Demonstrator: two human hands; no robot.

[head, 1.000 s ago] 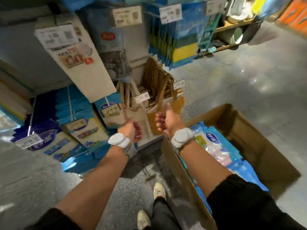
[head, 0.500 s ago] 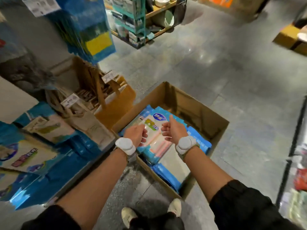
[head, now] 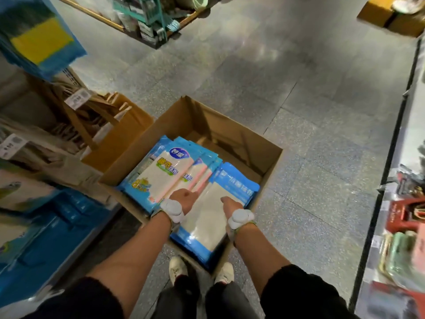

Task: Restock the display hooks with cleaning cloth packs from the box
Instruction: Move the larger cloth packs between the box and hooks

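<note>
You stood right over the cardboard box (head: 220,132) on the grey floor (head: 310,116), and both arms were down in it! Your left hand (head: 184,199) sat at the left edge of the pale pack (head: 207,224), the blue-bordered one on the right side of the box, its near end riding over the near rim. One finger pointed along that edge. The rest were tucked out of sight, so I could not tell whether that hand gripped anything. Your right hand (head: 231,206) was at the same pack's right edge, thumb laid on its face, fingers hidden behind. Again, hold or no hold, I could not tell. Just left of it lay the logo pack (head: 165,173), face up, resting across more blue packs beneath, all crowded into the near half of the box. A white wrist band (head: 172,209) sat on each wrist. Off to your left hung brown paper bags (head: 115,134) with a price tag (head: 77,99) above them, and blue display packs (head: 57,231) sat lower down. Your pale shoes (head: 177,265) stood just at the box's near corner.
</note>
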